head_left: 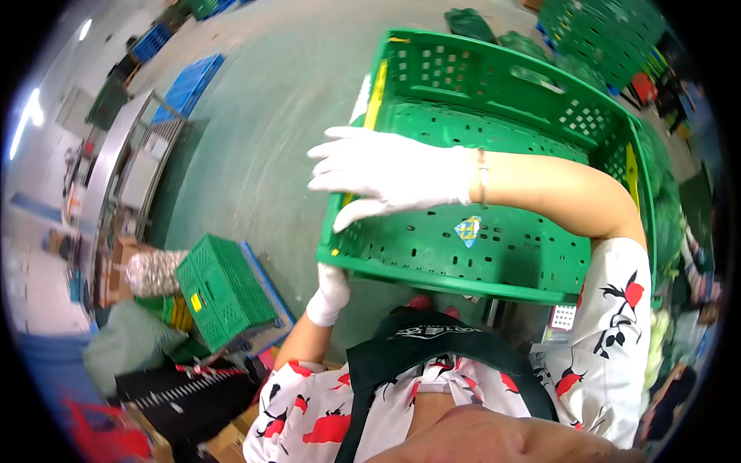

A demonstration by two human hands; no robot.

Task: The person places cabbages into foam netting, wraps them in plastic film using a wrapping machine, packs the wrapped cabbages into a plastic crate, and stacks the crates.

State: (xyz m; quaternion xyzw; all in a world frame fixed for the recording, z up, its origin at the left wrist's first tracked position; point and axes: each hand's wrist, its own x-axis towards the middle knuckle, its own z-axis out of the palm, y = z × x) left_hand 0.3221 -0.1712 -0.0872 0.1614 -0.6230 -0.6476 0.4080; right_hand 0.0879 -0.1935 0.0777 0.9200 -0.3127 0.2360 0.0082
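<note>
A large green plastic crate (494, 287) with perforated walls is in front of me, with a small blue-and-yellow label (468, 230) on its floor. My right hand (370, 171), in a white glove, reaches across the crate to its left wall. Its fingers are stretched out and spread over the rim beside a yellow strip (377, 94). My left hand (333, 292), also gloved in white, is at the crate's near left corner. Its palm is against the corner from below, and its fingertips are hidden behind the crate.
A closed green crate (224, 297) stands on a blue-edged trolley at left, near a netted bag (154, 272). A metal table (116, 158) and blue pallet (189, 85) lie farther back. A keypad device (563, 317) sits below the crate; stacked green crates (602, 35) are at upper right.
</note>
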